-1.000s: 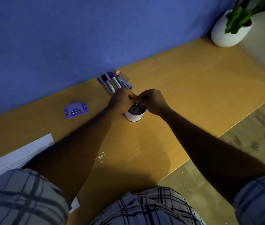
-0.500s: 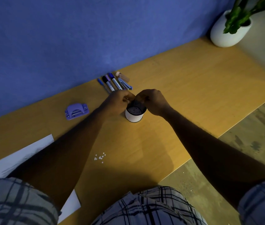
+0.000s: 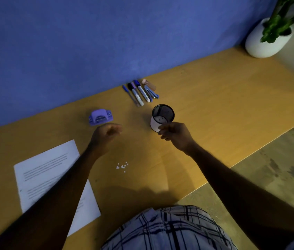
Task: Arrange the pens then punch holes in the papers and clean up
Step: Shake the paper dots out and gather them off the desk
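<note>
The right hand (image 3: 176,134) curls its fingers round the bottom of the mesh cup (image 3: 162,117), which leans a little and has white flecks inside. The left hand (image 3: 106,132) hovers above the tabletop (image 3: 214,98) near the purple hole punch (image 3: 100,117). It is blurred, but the fingers seem loosely bent with nothing in them. The pens (image 3: 137,93) lie side by side against the blue wall (image 3: 106,42), just beyond the cup. A printed paper (image 3: 39,170) lies flat under the left forearm. A small scatter of white paper dots (image 3: 122,166) sits on the wood between the two arms. A white plant pot (image 3: 265,43) stands at the far right corner.
</note>
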A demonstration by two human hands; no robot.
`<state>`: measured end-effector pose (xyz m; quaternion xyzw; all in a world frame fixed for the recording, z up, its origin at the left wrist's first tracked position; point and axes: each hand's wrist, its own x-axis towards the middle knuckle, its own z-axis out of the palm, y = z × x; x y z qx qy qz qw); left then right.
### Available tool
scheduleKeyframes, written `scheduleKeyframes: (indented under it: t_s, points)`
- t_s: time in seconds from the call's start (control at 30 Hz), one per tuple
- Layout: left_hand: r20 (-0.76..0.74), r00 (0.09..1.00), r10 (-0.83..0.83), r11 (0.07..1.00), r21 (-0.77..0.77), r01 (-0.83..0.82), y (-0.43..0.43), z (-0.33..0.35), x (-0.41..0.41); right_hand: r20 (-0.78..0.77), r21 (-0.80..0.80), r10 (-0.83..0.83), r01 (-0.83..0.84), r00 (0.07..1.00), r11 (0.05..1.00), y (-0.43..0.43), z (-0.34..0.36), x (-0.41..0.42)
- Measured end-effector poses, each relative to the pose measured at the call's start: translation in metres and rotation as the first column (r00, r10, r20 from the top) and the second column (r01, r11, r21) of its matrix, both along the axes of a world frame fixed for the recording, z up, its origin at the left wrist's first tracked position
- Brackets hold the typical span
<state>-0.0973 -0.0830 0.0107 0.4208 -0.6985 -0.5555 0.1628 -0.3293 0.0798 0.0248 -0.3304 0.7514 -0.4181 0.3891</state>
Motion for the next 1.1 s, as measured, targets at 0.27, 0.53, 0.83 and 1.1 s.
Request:
scheduleKeyframes:
  t_s: [0.27, 0.53, 0.83, 1.1]
  points:
    - [0.331, 0.939, -0.092, 0.975, -0.162, 0.153, 0.035, -0.039, 0.065, -0.221, 0.207, 0.313, -0.269, 0.924, 0.941, 0.01, -0.035, 0.055]
    - [0.447, 0.894, 0.026, 0.909, -0.384, 0.165, 0.062, -0.056, 0.078, -0.555, 0.36, 0.476, -0.319, 0.682, 0.877, 0.001, -0.064, 0.101]
    - [0.542, 0.821, 0.179, 0.876, -0.468, 0.119, 0.082, -0.076, 0.07, -0.753, 0.403, 0.398, -0.112, 0.524, 0.909, 0.001, -0.092, 0.134]
    - [0.542, 0.819, 0.191, 0.886, -0.454, 0.094, 0.072, -0.075, 0.07, -0.729, 0.373, 0.395, -0.16, 0.559, 0.914, -0.01, -0.091, 0.124]
